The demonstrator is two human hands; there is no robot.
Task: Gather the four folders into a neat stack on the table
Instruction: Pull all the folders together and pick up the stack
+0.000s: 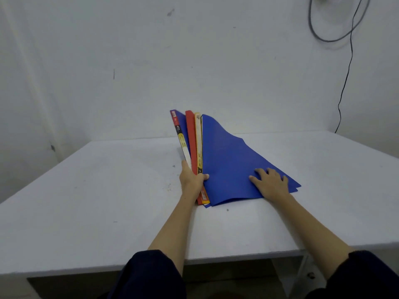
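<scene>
Several folders stand bunched on their spines in the middle of the white table. From left to right they are a blue folder with a labelled spine, a red folder, a yellow folder and a large blue folder whose cover sags down to the right onto the table. My left hand grips the near ends of the spines and holds them tilted up. My right hand lies flat, fingers spread, on the blue cover near its right corner.
A white wall rises just behind the table. A black cable hangs down the wall at the right to the table's back edge. The table's front edge runs close to my body, with dark sleeves below it.
</scene>
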